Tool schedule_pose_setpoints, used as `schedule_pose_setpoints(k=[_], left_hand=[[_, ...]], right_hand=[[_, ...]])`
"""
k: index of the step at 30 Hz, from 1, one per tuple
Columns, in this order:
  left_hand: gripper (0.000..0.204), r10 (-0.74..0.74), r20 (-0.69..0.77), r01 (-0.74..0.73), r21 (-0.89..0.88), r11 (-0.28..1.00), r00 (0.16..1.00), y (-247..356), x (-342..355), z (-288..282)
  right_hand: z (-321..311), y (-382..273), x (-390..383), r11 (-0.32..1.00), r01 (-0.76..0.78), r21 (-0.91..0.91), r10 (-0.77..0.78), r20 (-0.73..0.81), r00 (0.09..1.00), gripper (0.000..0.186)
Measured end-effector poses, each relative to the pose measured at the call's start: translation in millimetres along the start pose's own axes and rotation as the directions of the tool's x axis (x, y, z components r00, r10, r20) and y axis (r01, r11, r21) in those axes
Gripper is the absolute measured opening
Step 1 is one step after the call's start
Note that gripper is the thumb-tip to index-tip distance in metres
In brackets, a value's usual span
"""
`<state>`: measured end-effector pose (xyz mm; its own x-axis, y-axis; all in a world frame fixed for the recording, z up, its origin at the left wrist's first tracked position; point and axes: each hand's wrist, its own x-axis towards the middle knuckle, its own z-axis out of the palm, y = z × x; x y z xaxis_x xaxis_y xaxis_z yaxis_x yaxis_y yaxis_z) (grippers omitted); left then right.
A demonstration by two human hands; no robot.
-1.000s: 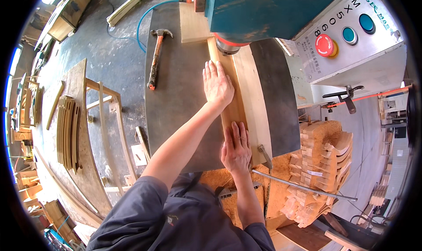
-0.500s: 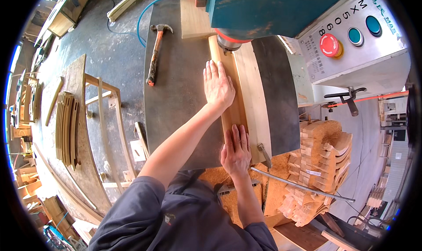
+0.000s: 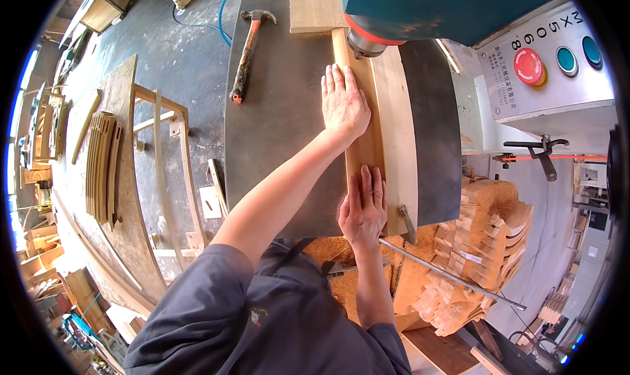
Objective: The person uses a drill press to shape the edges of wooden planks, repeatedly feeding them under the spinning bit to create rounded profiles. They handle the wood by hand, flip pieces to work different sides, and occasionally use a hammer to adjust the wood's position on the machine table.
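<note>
A long wooden strip [image 3: 365, 153] lies on the dark machine table [image 3: 289, 145], alongside a pale wooden board [image 3: 399, 132]. My left hand [image 3: 346, 107] rests flat on the strip and over its left edge, fingers stretched forward. Closer to my body, my right hand [image 3: 365, 211] presses on the near part of the strip with fingers extended. Just beyond my left fingertips, the cutter head [image 3: 363, 45] of the teal machine hangs over the strip. Its cutting tip is partly hard to make out.
A claw hammer [image 3: 247, 56] lies left on the table. A metal clamp piece [image 3: 407, 224] sits at the board's near end. Stacked curved wood pieces [image 3: 482, 257] with sawdust stand right. The control panel [image 3: 541, 63] has a red button. More strips [image 3: 102, 168] lie on the left bench.
The whole view has shifted, so the table and hands appear farther up and right. Both hands keep their places on the strip, and I see no clear movement of it.
</note>
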<state>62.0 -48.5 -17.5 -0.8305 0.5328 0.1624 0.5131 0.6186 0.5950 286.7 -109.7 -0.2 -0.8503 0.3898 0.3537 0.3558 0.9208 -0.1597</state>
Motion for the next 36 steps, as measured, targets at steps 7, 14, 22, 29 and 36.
schedule_pose_setpoints(k=[7, 14, 22, 29, 36], left_hand=[[0.065, 0.000, -0.012, 0.000, -0.005, 1.000, 1.000, 2, 0, -1], [0.064, 0.006, -0.038, -0.007, -0.003, 1.000, 0.999, 0, -1, 0], [0.066, 0.028, -0.060, -0.030, -0.019, 0.999, 0.998, -1, -8, 3], [0.067, 0.040, -0.015, -0.041, -0.022, 0.999, 0.999, -5, -12, -5], [0.053, 0.155, 0.022, -0.153, -0.074, 0.985, 0.988, -31, -1, -29]], right_hand=[[0, 0, 1, 1.000, -0.001, -0.013, 0.001, 0.004, 1.000, 0.042], [-2, -3, 3, 1.000, -0.005, -0.012, 0.005, 0.012, 1.000, 0.044], [-3, -2, -6, 1.000, 0.017, -0.026, -0.016, 0.022, 1.000, 0.046], [-10, -12, -2, 0.999, -0.025, -0.028, 0.027, 0.046, 0.999, 0.050], [12, -30, 42, 0.968, -0.208, -0.140, 0.212, 0.014, 0.977, 0.047]])
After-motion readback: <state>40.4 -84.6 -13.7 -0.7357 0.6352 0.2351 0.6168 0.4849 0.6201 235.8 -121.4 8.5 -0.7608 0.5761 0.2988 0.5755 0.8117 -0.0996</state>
